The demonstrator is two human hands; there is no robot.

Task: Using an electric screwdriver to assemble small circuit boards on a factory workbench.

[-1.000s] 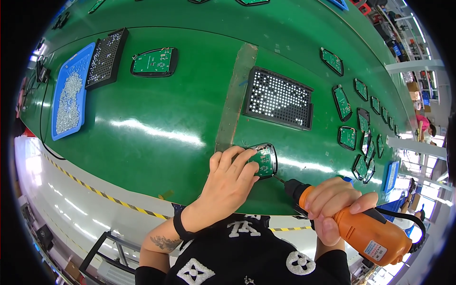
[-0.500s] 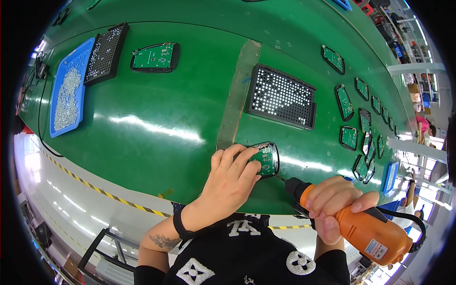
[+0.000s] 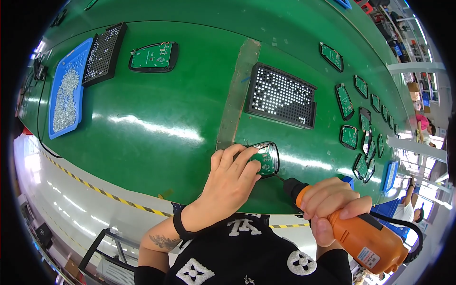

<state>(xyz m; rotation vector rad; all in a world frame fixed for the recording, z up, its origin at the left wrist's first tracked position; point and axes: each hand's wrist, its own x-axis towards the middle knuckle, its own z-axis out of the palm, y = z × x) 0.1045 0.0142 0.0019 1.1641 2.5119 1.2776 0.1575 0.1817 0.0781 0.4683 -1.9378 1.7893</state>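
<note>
My left hand [image 3: 232,173] grips a green circuit board in a black housing [image 3: 269,164] at the table's front edge, its fingers bent over the board's left side and hiding that part. My right hand [image 3: 332,206] is wrapped round an orange corded electric screwdriver [image 3: 363,237]. The tool is tilted, its thin bit pointing up and left at the lower right corner of the housing. Whether the bit touches a screw there is too small to tell. Beyond the board sits a black screw tray [image 3: 281,97] with many holes, most filled with bright screws.
Several similar boards in housings [image 3: 349,137] lie along the right side, and one board [image 3: 153,57] lies at the far left. A blue tray [image 3: 53,111] of loose screws stands beside a second black screw tray [image 3: 105,54]. People work in the background at right.
My right hand and the screwdriver have shifted slightly left, and the tool's rear end has dropped, so it stands a little steeper. My left hand and the board have stayed in place.
</note>
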